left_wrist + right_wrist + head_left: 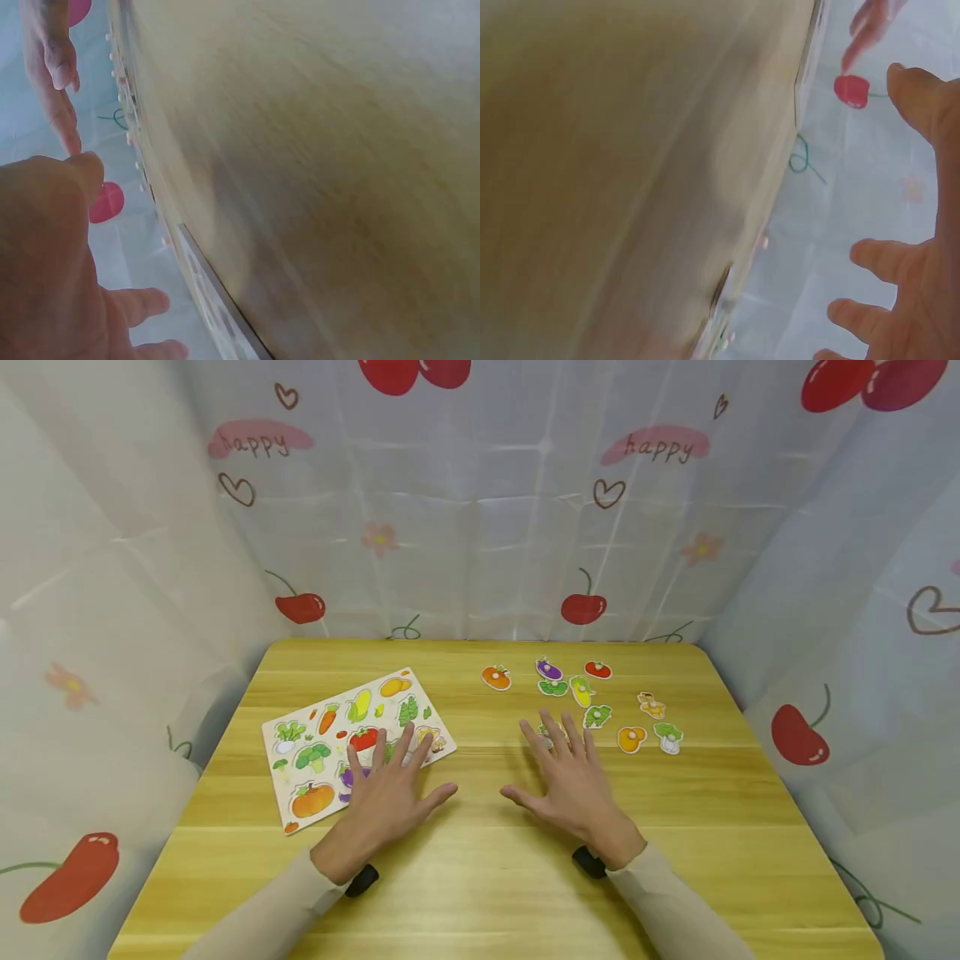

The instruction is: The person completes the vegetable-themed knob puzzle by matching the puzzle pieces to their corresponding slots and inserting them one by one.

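At the far side of the desk (480,877), the purple piece (550,668) seems to touch a green piece (553,690), so the right hand (579,789), spread wide and holding nothing like the left hand (390,802) near the board (332,740), might push both when taking one.

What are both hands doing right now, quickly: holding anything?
Left hand: spread open, holding nothing.
Right hand: spread open, also holding nothing.
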Available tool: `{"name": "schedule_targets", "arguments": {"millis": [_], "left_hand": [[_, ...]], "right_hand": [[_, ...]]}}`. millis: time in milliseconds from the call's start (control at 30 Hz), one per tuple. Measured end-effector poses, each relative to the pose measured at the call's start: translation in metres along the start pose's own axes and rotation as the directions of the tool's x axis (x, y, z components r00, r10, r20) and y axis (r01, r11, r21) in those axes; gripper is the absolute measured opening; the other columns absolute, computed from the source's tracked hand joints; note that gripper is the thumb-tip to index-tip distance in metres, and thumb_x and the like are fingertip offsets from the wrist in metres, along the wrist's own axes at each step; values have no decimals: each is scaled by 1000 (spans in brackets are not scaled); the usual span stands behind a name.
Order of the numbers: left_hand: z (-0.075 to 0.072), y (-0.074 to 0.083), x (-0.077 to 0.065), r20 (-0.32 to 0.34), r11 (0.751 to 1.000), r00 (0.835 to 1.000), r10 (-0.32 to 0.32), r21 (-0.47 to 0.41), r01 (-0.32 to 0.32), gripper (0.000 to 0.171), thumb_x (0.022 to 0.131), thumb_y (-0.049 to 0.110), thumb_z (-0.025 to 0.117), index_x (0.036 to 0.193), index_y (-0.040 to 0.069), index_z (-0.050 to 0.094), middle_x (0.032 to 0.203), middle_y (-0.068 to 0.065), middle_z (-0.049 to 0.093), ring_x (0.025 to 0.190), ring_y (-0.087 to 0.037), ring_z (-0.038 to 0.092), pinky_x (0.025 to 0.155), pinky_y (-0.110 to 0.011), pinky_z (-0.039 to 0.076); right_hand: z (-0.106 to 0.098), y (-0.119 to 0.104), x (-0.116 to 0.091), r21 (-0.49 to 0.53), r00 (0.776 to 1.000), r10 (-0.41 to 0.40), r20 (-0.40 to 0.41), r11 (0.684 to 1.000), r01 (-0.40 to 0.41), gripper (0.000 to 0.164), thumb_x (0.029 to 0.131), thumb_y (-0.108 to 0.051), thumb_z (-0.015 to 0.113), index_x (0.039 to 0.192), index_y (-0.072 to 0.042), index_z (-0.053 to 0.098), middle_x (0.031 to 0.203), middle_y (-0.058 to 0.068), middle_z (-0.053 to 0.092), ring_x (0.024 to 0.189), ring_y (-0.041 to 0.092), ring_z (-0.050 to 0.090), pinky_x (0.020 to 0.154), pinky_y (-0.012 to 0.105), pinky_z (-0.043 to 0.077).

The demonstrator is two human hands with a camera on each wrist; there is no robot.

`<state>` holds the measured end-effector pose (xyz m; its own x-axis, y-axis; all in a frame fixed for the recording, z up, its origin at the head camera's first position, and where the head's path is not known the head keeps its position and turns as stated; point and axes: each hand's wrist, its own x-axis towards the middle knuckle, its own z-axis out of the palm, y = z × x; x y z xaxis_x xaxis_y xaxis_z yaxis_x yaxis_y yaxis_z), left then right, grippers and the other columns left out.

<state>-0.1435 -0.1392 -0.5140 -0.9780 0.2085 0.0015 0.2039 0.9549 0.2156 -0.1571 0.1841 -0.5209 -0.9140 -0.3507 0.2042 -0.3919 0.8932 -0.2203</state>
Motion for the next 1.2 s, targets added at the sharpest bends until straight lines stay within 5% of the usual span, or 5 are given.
{"name": "schedule_targets", "arguments": {"millis": [167, 633, 1200], "left_hand": [[3, -5, -4, 67, 999, 998, -8, -45, 11, 95, 109, 85, 54, 182, 25, 44, 195, -12, 28, 178, -60, 23, 132, -97, 6], [6, -11, -2, 117, 993, 993, 28, -114, -14, 88, 110, 76, 64, 181, 26, 46, 193, -13, 32, 178, -57, 26, 136, -93, 12], [4, -3, 1, 91, 983, 981, 172, -86, -164, 79, 108, 56, 81, 176, 26, 55, 189, -12, 43, 171, -56, 42, 128, -90, 38]], "right_hand": [[6, -11, 4, 2, 998, -46, 32, 999, 46, 105, 100, -80, 75, 183, -24, 42, 193, 17, 32, 178, 56, 29, 139, 83, 28], [22, -31, 19, 67, 971, -155, 183, 987, 145, 90, 107, -66, 76, 181, -25, 45, 193, 13, 32, 178, 52, 31, 138, 78, 35], [25, -35, 28, 156, 948, -230, 220, 968, 199, 83, 111, -55, 77, 179, -19, 48, 193, 9, 35, 176, 51, 36, 137, 77, 38]]}}
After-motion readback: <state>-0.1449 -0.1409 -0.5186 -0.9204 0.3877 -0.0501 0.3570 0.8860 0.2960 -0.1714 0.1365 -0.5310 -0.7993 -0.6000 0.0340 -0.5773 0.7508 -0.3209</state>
